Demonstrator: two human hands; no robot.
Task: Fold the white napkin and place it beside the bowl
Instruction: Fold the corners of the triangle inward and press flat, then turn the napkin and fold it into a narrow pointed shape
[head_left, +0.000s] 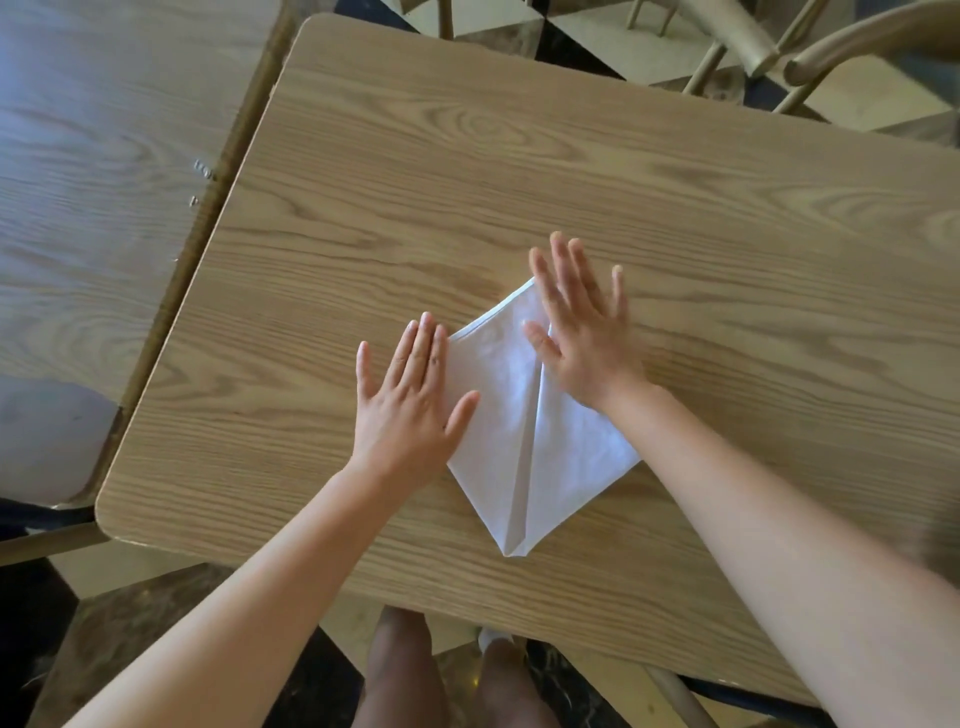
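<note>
White napkin (506, 415): kite fold underway; left hand (410, 410), right hand (584, 332) flat, fingers spread, pressing flaps. Next: finish folding; bowl unseen.

White napkin (498, 415) seemingly cloth, matt wood-grain table (467, 182)
</note>
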